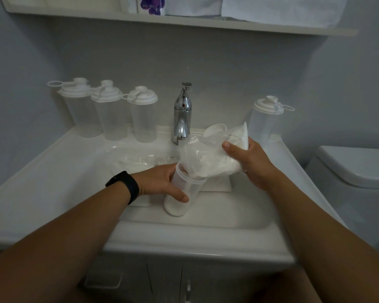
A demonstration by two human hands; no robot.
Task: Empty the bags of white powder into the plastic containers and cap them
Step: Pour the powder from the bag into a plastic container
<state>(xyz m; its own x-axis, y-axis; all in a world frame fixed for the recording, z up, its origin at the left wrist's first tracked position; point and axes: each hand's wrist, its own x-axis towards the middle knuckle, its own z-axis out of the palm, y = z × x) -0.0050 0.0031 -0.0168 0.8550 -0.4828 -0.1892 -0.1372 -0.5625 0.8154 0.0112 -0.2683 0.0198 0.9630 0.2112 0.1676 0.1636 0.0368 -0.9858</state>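
Left hand (162, 182) grips container (179, 193); right hand (247, 162) clutches bag (208, 158) tipped into it.

No legible text, label, brand, number or sign is found. The box (150, 5) on the shelf (184, 21) carries a purple print, but no lettering can be read.

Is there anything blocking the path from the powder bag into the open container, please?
Nothing visible: the bag, held by the right hand, has its mouth already inside the uncapped container, which the left hand grips.
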